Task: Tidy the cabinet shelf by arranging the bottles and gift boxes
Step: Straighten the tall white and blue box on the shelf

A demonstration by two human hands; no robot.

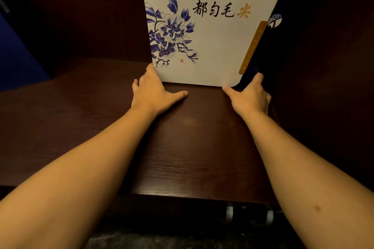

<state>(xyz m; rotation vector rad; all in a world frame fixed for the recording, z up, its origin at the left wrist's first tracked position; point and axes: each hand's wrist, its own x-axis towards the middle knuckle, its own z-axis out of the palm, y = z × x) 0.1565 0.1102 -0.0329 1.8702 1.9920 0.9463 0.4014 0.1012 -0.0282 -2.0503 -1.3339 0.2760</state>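
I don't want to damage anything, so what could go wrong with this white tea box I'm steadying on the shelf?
The tall gift box stands on its narrow edge, braced only at the bottom corners by the left hand and right hand; released, it might tip forward. Pushed back, it could scrape the dark box beside it.

White gift box (212, 42), dark brown shelf (182, 137)
The box carries blue flowers, black and gold characters, a gold strip and a navy side.
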